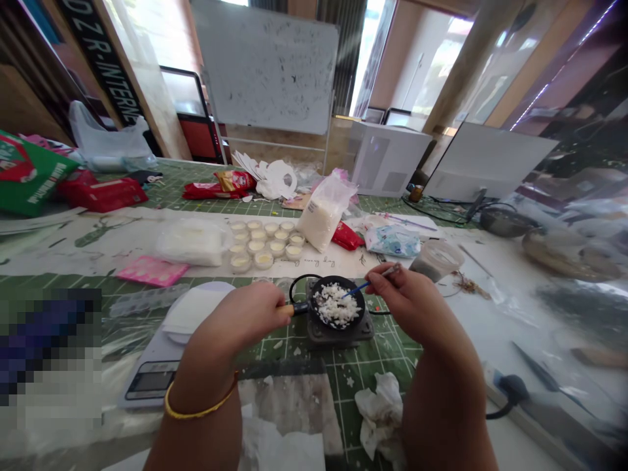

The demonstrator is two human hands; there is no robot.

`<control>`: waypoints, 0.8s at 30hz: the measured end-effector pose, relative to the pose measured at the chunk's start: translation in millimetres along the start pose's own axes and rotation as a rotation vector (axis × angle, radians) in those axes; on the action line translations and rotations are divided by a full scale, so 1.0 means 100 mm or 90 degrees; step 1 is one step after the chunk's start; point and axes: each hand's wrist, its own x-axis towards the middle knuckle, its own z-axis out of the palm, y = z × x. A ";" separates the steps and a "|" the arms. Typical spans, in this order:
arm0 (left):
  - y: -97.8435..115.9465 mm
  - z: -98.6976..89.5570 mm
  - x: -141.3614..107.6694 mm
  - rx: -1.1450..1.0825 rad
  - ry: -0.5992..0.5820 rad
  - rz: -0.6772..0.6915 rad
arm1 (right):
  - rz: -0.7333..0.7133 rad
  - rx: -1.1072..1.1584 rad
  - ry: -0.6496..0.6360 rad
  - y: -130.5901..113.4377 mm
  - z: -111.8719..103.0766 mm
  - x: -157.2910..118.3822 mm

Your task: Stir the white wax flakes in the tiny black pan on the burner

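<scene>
Mid-frame, the left hand [262, 307] grips the handle [300, 308] of the pan [350, 282] while the right hand [405, 294] pinches a blue stick [356, 289], so brisk stirring could spill white chunks [338, 306].

Daylight enters through the rear windows [171, 33], whose panes are overexposed to white; a pale streak of glare crosses the upper right of the whiteboard [275, 72], its writing too faint to read. A thin violet-white light strip [564, 65] slants across the upper right. The foreground is more softly lit, with the forearms [446, 399] in shade. The frying pan [362, 306] appears comparatively sharp; toward the margins, wide-angle distortion tilts uprights and smears outlines. Coarse pixel blocks [49, 356] mask the lower left edge.
</scene>
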 end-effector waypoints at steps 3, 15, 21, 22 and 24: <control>0.01 -0.01 0.00 0.003 -0.001 -0.013 | -0.003 -0.033 0.025 0.01 -0.02 -0.03; 0.01 -0.01 0.01 0.000 -0.004 -0.014 | 0.007 -0.086 0.030 -0.02 -0.03 -0.08; 0.00 -0.01 0.01 0.001 -0.005 -0.012 | -0.028 -0.044 -0.027 -0.06 -0.01 -0.08; -0.01 0.00 0.02 0.004 -0.004 -0.010 | -0.021 -0.046 -0.008 -0.06 -0.01 -0.08; -0.01 0.00 0.02 0.009 -0.003 -0.008 | -0.001 -0.068 0.025 -0.04 -0.02 -0.08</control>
